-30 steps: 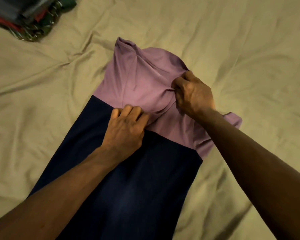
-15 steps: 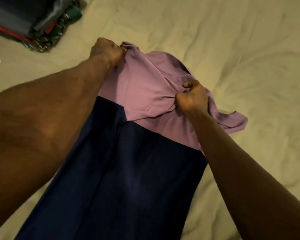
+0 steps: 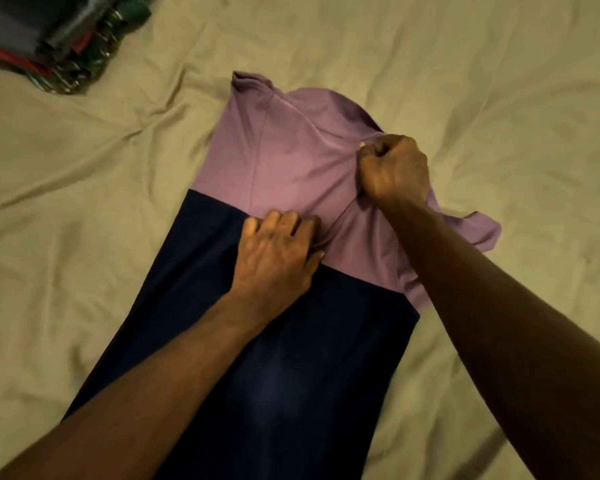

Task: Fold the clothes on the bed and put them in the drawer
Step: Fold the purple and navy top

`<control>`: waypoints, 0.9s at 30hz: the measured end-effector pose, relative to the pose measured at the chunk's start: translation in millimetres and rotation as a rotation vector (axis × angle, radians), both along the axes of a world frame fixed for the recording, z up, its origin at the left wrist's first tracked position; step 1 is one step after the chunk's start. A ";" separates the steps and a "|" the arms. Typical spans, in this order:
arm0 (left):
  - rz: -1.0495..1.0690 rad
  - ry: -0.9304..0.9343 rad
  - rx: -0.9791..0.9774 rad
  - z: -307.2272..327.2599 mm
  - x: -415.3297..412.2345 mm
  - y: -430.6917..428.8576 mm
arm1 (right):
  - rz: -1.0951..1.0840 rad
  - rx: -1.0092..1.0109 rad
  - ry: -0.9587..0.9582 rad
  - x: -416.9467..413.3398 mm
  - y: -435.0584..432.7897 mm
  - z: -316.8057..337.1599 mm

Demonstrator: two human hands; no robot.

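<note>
**Q:** What is shown, and where is the garment gripped?

**A:** A creased olive-tan fabric bed sheet (image 3: pixel 482 81) fills the view. Flat on it lies a long two-tone garment (image 3: pixel 284 358), navy below and mauve above, running from the bottom edge towards the centre. The left hand (image 3: pixel 278 258) sits on the seam between the two colours, its fingers curled and pinching a ridge of mauve cloth. The right hand (image 3: pixel 394 171) is a tight fist that bunches the mauve panel near its right edge. Creases run between the two hands.

**Q:** What else is on the bed, and what is unclear?

**A:** A stack of dark, red and green clothes (image 3: pixel 49 39) lies at the upper left corner, well apart from the garment and cut off by the frame. The navy end runs out of view below. A mauve flap juts out past the right forearm; whether it is a sleeve cannot be told.
</note>
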State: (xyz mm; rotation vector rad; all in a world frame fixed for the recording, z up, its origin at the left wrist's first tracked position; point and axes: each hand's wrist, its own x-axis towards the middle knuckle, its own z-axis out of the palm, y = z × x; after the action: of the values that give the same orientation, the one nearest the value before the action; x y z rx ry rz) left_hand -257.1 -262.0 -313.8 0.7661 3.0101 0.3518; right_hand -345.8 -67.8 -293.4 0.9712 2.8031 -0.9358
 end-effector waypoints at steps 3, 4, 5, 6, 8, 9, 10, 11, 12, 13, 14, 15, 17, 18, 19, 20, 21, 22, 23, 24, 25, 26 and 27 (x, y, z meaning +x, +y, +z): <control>0.056 0.038 0.048 0.2 12.6 15.0 | -0.037 -0.027 -0.026 -7.1 4.2 1.2; 0.078 0.017 0.038 2.5 16.8 19.4 | -0.028 -0.027 -0.030 -8.1 5.2 1.1; 0.113 0.000 0.028 3.9 19.1 21.5 | -0.012 -0.029 -0.030 -10.3 4.3 2.2; 0.151 -0.020 0.028 4.3 21.0 23.8 | 0.000 -0.046 -0.035 -10.9 4.3 2.0; 0.220 -0.033 0.045 1.5 20.7 24.7 | 0.016 -0.120 -0.043 -12.5 2.8 3.4; 0.242 -0.021 0.053 -1.2 19.5 23.6 | 0.010 -0.165 -0.053 -13.5 1.8 4.7; 0.250 -0.010 0.071 -2.1 18.2 21.5 | -0.006 -0.208 -0.049 -14.8 0.6 6.3; 0.257 -0.002 0.124 -1.2 16.9 20.4 | -0.032 -0.238 -0.028 -17.1 0.9 7.8; 0.274 -0.013 0.209 5.0 15.9 19.2 | -0.062 -0.256 -0.005 -20.7 0.9 9.6; 0.320 -0.052 0.323 13.7 15.4 16.8 | -0.088 -0.274 0.016 -24.3 -1.3 13.7; 0.389 -0.099 0.458 26.4 13.7 14.5 | -0.114 -0.303 0.032 -29.6 -3.8 19.4; 0.473 -0.129 0.594 37.9 10.2 10.0 | -0.134 -0.352 0.049 -36.7 -7.7 24.8; 0.659 -0.197 0.823 52.4 -4.2 -2.4 | -0.137 -0.467 0.062 -52.8 -17.7 35.2; 0.759 -0.277 0.934 55.1 -16.7 -11.8 | -0.127 -0.522 0.058 -62.7 -26.4 39.9; 0.854 -0.362 1.014 52.0 -30.1 -22.0 | -0.115 -0.588 0.061 -70.4 -35.5 43.3; 0.934 -0.420 1.041 46.5 -44.9 -33.7 | -0.088 -0.658 0.054 -78.3 -47.7 45.8; 0.989 -0.460 1.002 39.3 -57.8 -44.3 | -0.046 -0.723 0.039 -81.8 -59.4 46.5; 1.029 -0.489 0.939 32.0 -68.2 -54.5 | 0.018 -0.739 0.027 -84.1 -69.2 44.3; 1.060 -0.508 0.872 24.3 -75.2 -63.9 | 0.098 -0.688 0.016 -85.8 -77.7 37.9; 1.080 -0.522 0.830 17.8 -79.6 -70.9 | 0.177 -0.571 0.010 -85.3 -83.7 29.0; 1.091 -0.536 0.812 12.1 -81.8 -76.8 | 0.279 -0.432 0.004 -81.8 -89.0 19.9; 1.086 -0.545 0.806 9.5 -81.4 -79.3 | 0.402 -0.280 -0.016 -75.7 -91.2 10.8; 1.070 -0.542 0.796 8.6 -79.7 -80.5 | 0.526 -0.124 -0.034 -70.3 -91.8 -0.2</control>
State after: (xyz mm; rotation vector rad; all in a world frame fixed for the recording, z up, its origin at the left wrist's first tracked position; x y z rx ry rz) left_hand -336.8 -342.5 -305.2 -0.9242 2.3673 1.4787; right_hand -416.2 -159.6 -293.6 0.2058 2.7079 -0.9776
